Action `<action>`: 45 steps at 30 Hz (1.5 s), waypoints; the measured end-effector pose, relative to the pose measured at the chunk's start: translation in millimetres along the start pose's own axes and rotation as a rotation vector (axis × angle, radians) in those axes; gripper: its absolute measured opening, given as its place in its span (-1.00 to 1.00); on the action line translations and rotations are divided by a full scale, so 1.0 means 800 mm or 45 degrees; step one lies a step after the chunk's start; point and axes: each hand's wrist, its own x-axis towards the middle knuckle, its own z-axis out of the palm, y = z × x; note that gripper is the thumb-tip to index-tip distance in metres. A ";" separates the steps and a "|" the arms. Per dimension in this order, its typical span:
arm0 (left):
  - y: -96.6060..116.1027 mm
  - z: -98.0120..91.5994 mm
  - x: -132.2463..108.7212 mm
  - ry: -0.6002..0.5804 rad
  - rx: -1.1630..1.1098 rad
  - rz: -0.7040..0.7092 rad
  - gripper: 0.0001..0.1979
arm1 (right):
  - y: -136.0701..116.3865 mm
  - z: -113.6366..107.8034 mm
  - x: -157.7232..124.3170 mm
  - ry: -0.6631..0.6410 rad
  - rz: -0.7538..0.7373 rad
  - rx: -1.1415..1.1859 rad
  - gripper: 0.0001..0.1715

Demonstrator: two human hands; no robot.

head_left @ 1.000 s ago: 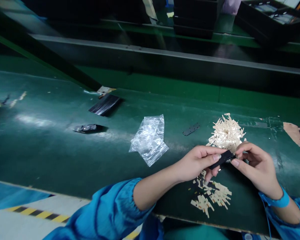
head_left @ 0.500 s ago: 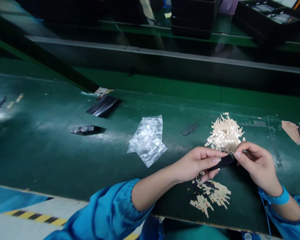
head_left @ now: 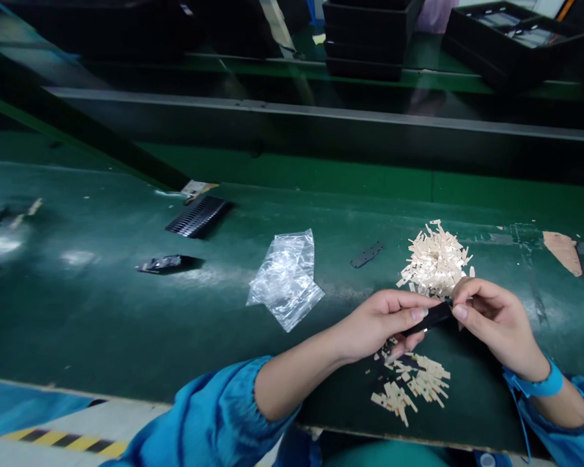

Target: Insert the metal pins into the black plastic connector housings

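Observation:
Between thumb and fingers, my left hand [head_left: 389, 321] holds a narrow black plastic part [head_left: 432, 316], tilted up to the right. The thumb and forefinger of my right hand [head_left: 496, 321] pinch at its far right end; whatever small thing may be between those fingertips is too small to make out. Just beyond my hands lies a heap of cream-coloured flat strips [head_left: 433, 259]. A looser pile of similar strips [head_left: 425, 379] is on the near side, below the black part, with some dark bits among it.
Clear plastic bags [head_left: 287, 279] and a flat dark plate [head_left: 366, 254] lie left of the heap. Further left are a black ribbed piece [head_left: 198, 216] and a small dark assembly [head_left: 168, 263]. A brown scrap [head_left: 563, 253] lies right; black trays [head_left: 365, 39] stand behind.
The view has shifted slightly. Both hands stay at the black part in nearly the same pose, with the right fingertips still at its end.

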 end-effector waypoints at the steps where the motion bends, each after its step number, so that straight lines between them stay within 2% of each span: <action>1: -0.001 0.000 0.000 -0.005 0.004 -0.003 -0.52 | 0.000 0.000 0.000 0.000 0.009 -0.004 -0.82; 7: -0.003 -0.002 0.000 -0.044 0.036 -0.016 -0.56 | 0.004 0.000 0.002 -0.025 0.016 0.001 -0.76; 10: 0.006 -0.004 -0.003 -0.121 0.104 -0.025 -0.63 | 0.005 -0.004 0.005 -0.056 0.074 0.012 -0.65; 12: 0.015 -0.004 -0.006 -0.140 0.237 -0.009 -0.67 | 0.003 -0.007 0.008 -0.200 0.184 -0.006 -0.61; 15: 0.024 -0.001 -0.010 -0.113 0.552 0.018 -0.69 | -0.003 -0.007 0.010 -0.542 0.353 -0.054 -0.63; 17: 0.025 0.001 -0.011 -0.097 0.799 0.045 -0.66 | -0.005 -0.005 0.014 -0.639 0.402 -0.117 -0.58; 19: 0.022 0.001 -0.009 0.029 1.044 0.146 -0.59 | -0.007 -0.006 0.020 -0.546 0.411 -0.210 -0.51; 22: 0.018 -0.004 -0.006 0.405 1.263 0.372 -0.50 | -0.009 -0.019 0.036 -0.085 0.410 -0.241 -0.46; 24: 0.018 -0.008 -0.005 0.546 1.356 0.450 -0.57 | -0.010 -0.031 0.043 0.140 0.439 -0.230 -0.42; 26: 0.020 -0.010 -0.006 0.515 1.494 0.455 -0.69 | -0.010 -0.039 0.042 0.222 0.416 -0.405 -0.46; 27: 0.022 -0.010 -0.007 0.461 1.575 0.441 -0.74 | -0.009 -0.040 0.039 0.207 0.362 -0.521 -0.52; 28: 0.024 -0.009 -0.008 0.394 1.651 0.421 -0.78 | -0.009 -0.038 0.033 0.133 0.292 -0.622 -0.59; 31: 0.027 -0.006 -0.011 0.192 1.786 0.345 -0.83 | -0.006 -0.023 0.015 -0.327 0.117 -0.879 -0.80; 33: 0.026 -0.004 -0.011 0.116 1.828 0.313 -0.84 | -0.004 -0.010 0.007 -0.504 0.050 -1.078 -0.88; 36: 0.021 -0.003 -0.012 0.077 1.940 0.278 -0.79 | 0.001 -0.002 0.004 -0.536 0.029 -1.252 -0.90; 38: 0.019 -0.003 -0.012 0.059 2.003 0.269 -0.76 | 0.003 -0.004 0.006 -0.542 0.053 -1.234 -0.97; 42: 0.019 -0.005 -0.012 0.072 1.940 0.327 -0.71 | 0.001 -0.013 0.009 -0.539 0.090 -1.185 -0.90; 45: 0.021 -0.007 -0.011 0.108 1.893 0.362 -0.76 | -0.001 -0.016 0.008 -0.531 0.077 -1.233 -0.97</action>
